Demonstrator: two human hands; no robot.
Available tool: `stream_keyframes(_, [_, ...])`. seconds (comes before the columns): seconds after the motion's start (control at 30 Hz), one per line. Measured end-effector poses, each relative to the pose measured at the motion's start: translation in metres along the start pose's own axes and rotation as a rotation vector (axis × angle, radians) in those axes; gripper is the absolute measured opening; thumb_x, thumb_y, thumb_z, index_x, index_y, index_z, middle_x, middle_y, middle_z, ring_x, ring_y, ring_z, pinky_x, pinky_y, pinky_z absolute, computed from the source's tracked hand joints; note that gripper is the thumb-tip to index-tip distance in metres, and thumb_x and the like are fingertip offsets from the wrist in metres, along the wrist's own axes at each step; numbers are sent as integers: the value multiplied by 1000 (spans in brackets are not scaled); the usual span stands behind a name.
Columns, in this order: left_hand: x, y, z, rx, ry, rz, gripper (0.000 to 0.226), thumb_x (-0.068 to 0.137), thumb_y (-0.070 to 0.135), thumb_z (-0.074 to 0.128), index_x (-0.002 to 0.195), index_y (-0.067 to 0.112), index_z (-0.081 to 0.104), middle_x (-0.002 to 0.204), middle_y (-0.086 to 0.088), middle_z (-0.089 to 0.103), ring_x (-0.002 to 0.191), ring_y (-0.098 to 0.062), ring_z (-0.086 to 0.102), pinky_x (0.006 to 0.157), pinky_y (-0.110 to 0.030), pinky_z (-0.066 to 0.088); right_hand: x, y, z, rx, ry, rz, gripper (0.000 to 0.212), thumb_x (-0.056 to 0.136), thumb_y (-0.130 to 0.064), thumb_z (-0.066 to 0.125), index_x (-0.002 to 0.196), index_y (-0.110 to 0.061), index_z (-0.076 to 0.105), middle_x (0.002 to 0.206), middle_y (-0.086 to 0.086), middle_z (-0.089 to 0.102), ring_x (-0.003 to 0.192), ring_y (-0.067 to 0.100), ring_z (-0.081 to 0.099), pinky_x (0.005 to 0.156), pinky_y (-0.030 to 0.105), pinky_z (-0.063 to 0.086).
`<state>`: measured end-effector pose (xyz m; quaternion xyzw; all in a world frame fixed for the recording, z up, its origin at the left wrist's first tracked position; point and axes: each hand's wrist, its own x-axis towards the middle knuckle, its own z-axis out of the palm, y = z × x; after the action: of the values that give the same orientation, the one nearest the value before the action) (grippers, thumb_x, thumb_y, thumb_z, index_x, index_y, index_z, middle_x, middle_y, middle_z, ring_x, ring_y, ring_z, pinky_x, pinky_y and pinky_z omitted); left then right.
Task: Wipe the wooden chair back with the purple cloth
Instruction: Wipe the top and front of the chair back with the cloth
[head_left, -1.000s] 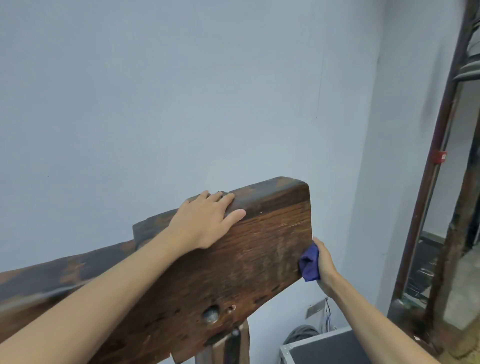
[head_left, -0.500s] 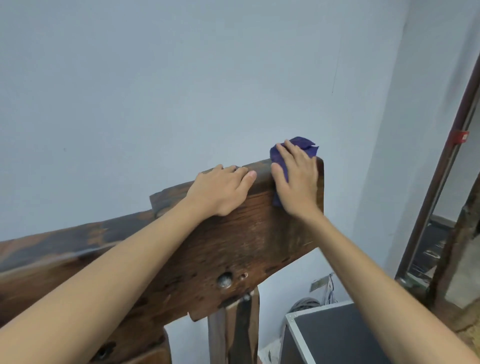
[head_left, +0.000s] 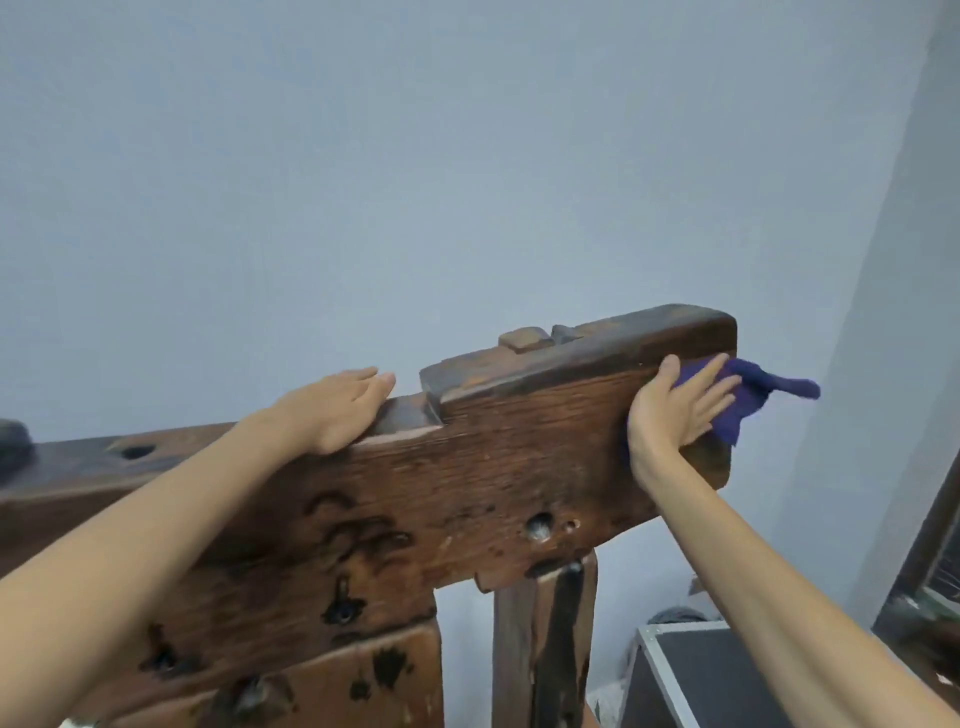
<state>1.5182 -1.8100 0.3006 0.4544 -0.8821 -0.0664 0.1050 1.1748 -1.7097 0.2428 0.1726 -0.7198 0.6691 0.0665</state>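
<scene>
straight right fingers (head_left: 701, 395) pressing purple cloth (head_left: 748, 400) on chair back (head_left: 467, 467), left fingers (head_left: 363, 384) flat on top

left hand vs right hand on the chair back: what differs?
The left hand lies bare on the lower step of the top edge of the wooden chair back; the right hand presses the purple cloth to the front face near the right end. The left hand sits left of the raised block, the right hand just below its right end. Both have straight fingers and touch the wood or the cloth.
</scene>
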Motion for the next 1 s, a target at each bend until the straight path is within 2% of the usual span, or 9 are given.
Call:
stream_keyframes(0.1, [-3, -6, 1, 12, 4, -44, 78, 100, 59, 1, 122, 18, 63, 142, -13, 57, 134, -30, 50, 111, -41, 35, -73, -39, 27, 6, 13, -252, 69, 106, -49, 27, 166, -24, 5, 175, 3, -3, 161, 24, -5, 129, 47, -2])
stream_keyframes(0.2, [-13, -1, -10, 180, 20, 19, 70, 95, 61, -2, 90, 29, 60, 126, -11, 65, 130, -30, 51, 107, -48, 39, -170, -3, 31, -155, -201, -882, 69, 106, -47, 34, 166, -19, 15, 173, 10, 12, 161, 26, 1, 128, 42, -6])
stream_keyframes(0.3, [-29, -38, -28, 304, -17, -34, 75, 98, 60, -1, 119, 28, 64, 145, -4, 57, 150, -25, 28, 118, -54, 24, -180, 57, 16, -335, -433, -1299, 53, 104, -44, 42, 148, -16, 54, 153, 14, 54, 151, 32, 36, 129, 42, 3])
stream_keyframes(0.43, [-89, -137, -70, 435, 96, -177, 83, 92, 66, -5, 111, 24, 64, 148, 0, 53, 153, -23, 21, 117, -59, 18, -158, 69, 3, -300, -480, -1196, 52, 105, -49, 33, 137, -16, 57, 133, 17, 67, 129, 37, 57, 126, 37, 11])
stream_keyframes(0.57, [-154, -223, -95, 366, 216, -423, 56, 103, 48, 11, 100, 17, 58, 135, -11, 61, 139, -32, 39, 109, -59, 30, -244, 4, 43, -91, -240, -617, 67, 104, -40, 36, 164, -17, 15, 173, 6, 8, 159, 24, 4, 127, 44, -2])
stream_keyframes(0.63, [-170, -230, -91, 383, 351, -403, 51, 102, 47, 13, 85, 20, 53, 113, -16, 68, 116, -36, 56, 94, -52, 44, -299, -35, 64, -22, -135, -442, 69, 104, -34, 40, 165, -20, 11, 174, 9, 3, 160, 31, 0, 126, 53, 1])
stream_keyframes(0.7, [-169, -222, -87, 358, 460, -415, 51, 99, 51, 14, 83, 23, 54, 103, -14, 68, 100, -37, 63, 79, -45, 45, -340, -45, 77, -73, -133, -619, 69, 105, -36, 40, 165, -18, 13, 173, 13, 10, 160, 34, 2, 127, 52, 1])
stream_keyframes(0.87, [-180, -224, -91, 263, 562, -281, 47, 102, 42, 19, 87, 15, 55, 95, -15, 68, 91, -37, 63, 72, -44, 46, -365, 9, 68, -264, -528, -1676, 63, 100, -40, 54, 159, -28, 38, 160, 1, 46, 155, 19, 29, 125, 44, 14])
stream_keyframes(1.0, [-238, -285, -112, 345, 656, -226, 49, 100, 42, 24, 92, 17, 65, 106, -12, 71, 130, -35, 53, 101, -52, 43, -308, 20, 53, -342, -503, -1671, 25, 101, -43, 51, 114, -23, 59, 110, 6, 73, 112, 32, 57, 125, 40, 16])
